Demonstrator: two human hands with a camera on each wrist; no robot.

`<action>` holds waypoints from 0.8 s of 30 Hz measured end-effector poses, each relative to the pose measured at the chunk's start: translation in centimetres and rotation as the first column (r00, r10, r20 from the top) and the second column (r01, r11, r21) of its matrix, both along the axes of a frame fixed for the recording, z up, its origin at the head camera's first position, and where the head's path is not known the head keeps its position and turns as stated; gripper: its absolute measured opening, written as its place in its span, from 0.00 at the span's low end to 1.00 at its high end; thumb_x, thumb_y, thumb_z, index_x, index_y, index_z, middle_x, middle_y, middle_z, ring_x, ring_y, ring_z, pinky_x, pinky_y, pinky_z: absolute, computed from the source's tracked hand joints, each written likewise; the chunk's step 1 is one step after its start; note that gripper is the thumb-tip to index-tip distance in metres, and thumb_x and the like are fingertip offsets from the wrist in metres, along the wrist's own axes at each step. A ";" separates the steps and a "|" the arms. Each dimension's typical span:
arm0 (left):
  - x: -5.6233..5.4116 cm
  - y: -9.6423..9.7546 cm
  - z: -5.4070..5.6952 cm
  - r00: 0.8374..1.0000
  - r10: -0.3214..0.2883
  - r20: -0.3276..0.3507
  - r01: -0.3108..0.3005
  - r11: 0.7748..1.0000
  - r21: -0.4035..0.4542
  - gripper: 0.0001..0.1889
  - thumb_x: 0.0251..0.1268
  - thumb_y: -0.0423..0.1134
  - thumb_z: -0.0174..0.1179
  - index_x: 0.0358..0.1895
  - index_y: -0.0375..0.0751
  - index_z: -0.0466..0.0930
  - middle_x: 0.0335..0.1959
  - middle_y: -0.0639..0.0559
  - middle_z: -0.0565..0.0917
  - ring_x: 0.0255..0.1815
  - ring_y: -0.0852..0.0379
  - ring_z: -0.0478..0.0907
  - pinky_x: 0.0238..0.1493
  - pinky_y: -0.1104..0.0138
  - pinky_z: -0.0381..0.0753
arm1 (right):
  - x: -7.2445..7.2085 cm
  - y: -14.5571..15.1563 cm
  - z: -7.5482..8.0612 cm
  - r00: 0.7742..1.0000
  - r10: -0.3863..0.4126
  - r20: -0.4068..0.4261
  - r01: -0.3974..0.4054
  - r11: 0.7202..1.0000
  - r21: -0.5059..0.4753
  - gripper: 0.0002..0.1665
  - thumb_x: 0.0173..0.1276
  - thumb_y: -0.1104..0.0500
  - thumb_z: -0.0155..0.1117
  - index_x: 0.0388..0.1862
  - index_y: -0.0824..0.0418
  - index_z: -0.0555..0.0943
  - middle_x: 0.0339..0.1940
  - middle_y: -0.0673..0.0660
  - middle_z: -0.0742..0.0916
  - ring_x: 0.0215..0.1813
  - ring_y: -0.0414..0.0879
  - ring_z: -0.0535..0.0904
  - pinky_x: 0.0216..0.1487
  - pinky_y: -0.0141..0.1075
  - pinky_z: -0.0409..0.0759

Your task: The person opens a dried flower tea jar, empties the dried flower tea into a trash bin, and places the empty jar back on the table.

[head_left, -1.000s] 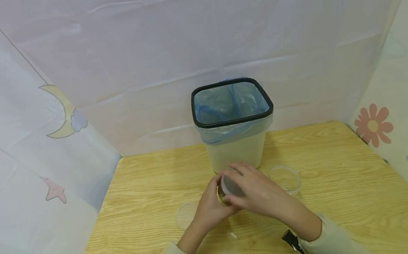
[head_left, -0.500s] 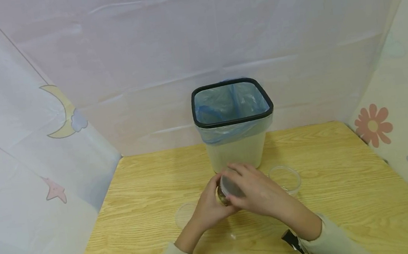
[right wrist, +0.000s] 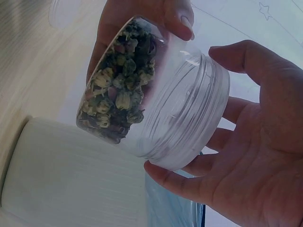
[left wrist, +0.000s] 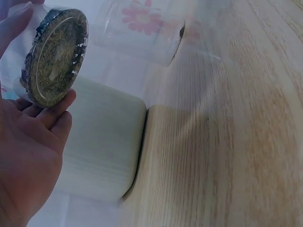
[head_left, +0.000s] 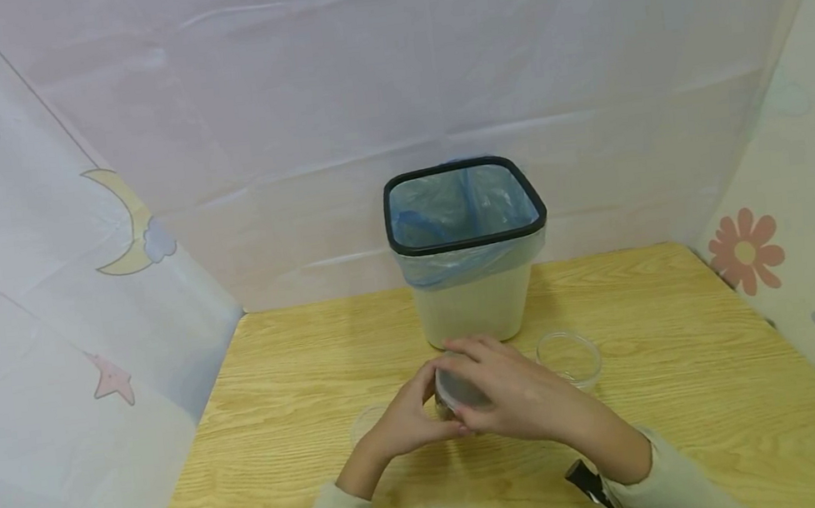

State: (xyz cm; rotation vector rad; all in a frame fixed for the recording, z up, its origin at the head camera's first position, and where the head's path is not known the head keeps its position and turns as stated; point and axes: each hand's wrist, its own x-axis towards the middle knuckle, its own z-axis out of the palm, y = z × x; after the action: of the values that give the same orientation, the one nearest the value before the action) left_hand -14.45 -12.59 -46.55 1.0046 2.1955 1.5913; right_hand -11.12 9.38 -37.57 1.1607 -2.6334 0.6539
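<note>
A clear plastic jar (right wrist: pixel 118 94), partly filled with what look like dried flower buds and green bits, is held between both hands in front of the bin. My left hand (head_left: pixel 407 422) grips the body, its fingers under and around the base in the left wrist view. My right hand (head_left: pixel 517 388) spans the round lid (right wrist: pixel 215 109), thumb and fingertips curled around its edge. In the head view the lid's greyish top shows between the hands, while much of the body is hidden. The jar's bottom (left wrist: pixel 57 56) faces the left wrist camera, tilted above the table.
Behind the hands stands a white bin (head_left: pixel 474 305) with a black rim and blue liner. An open clear round container (head_left: pixel 569 360) sits right of the hands. A clear disc (head_left: pixel 366 422) lies on the wooden table (head_left: pixel 268 421) at left, partly hidden by the left hand.
The jar and both hands have shifted slightly toward me, with the jar's lid turned more upward. My left wrist has moved a little left and its fingers have shifted around the body.
</note>
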 end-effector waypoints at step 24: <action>0.2 0.0 0.1 0.999 -0.035 -0.006 0.035 0.999 -0.024 0.53 0.59 0.48 0.74 0.82 0.58 0.46 0.75 0.58 0.66 0.75 0.55 0.65 0.77 0.50 0.60 | 0.3 0.3 0.6 1.000 0.002 -0.003 -0.002 0.999 -0.036 0.35 0.62 0.55 0.73 0.69 0.55 0.77 0.70 0.59 0.77 0.69 0.58 0.73 0.61 0.56 0.79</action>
State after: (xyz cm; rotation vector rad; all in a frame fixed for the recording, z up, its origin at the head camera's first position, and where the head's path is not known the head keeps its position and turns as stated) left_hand -14.25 -12.63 -46.43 1.0370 2.1835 1.5458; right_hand -10.81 9.73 -36.93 1.1542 -2.6072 0.6962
